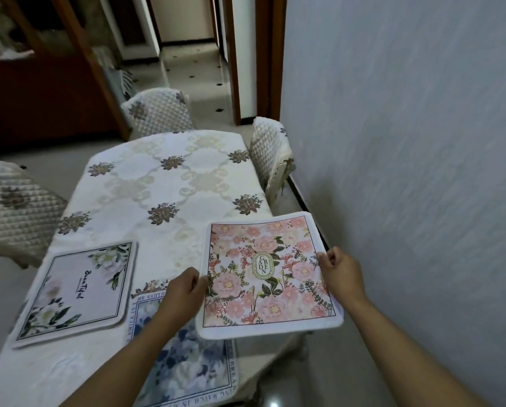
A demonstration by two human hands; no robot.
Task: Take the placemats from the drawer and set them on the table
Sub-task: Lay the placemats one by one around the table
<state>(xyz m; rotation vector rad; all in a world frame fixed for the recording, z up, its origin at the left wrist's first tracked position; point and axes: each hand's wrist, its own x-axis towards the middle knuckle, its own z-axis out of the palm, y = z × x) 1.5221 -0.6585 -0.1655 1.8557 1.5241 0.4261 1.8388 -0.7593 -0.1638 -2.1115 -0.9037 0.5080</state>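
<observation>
We hold the pink placemat (263, 277) over the table (163, 183).
Our left hand (184, 286) and right hand (341, 271) pinch opposite edges; a blue placemat (187, 368) lies under the left grip.

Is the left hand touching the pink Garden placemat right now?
Touching. The head view shows the left hand pinching the pink Garden placemat at its left edge.

— How many placemats were there?
— Three: a pink placemat (271, 274) over the tabletop's near right corner, a blue placemat (187, 368) at its near edge, and a white-flowered placemat (75, 292) by its left edge.
— And chairs?
— Three, all quilted: a far chair (158, 111), a right chair (268, 154), a left chair (14, 207).
— Hands?
— Two: a left hand (184, 289) and a right hand (341, 271). And one table (158, 183).
</observation>
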